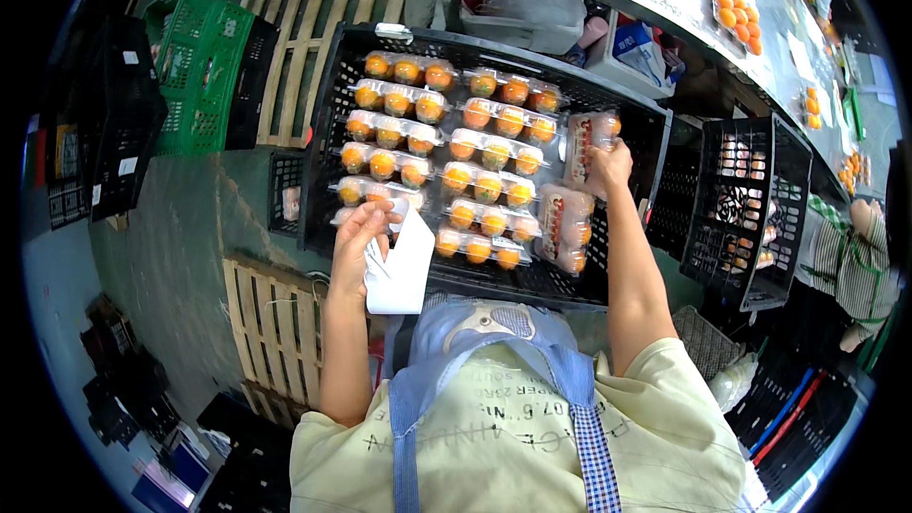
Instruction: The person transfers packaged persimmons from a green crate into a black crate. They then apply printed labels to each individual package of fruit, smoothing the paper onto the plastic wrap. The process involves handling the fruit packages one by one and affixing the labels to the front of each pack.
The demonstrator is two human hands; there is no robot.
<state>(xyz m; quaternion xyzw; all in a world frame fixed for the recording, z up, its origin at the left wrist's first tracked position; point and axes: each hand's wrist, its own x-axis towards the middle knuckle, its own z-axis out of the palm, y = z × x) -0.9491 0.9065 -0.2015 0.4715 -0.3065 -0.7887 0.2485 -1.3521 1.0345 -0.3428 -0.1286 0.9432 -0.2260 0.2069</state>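
A strip of white paper labels (406, 263) hangs in a loop from my left hand (362, 239), pinched between the fingers. Before me stands a large black plastic crate (491, 50) holding several clear plastic packs of orange fruit, stood on edge in two columns (382, 165) (491, 189). On the crate's right side my right hand (611, 165) grips the end of a clear fruit pack (581, 146) lying flat, its printed label facing up. Just below it lies a second flat pack (566, 228) with a similar label.
Right of the crate is another black crate (748, 206) with packs inside. Beyond runs a long table (641, 0) with fruit packs, bins (527, 21) beneath it. A co-worker's striped sleeve (848, 271) shows far right. Wooden pallets (274, 328) and green crates (196, 64) are at left.
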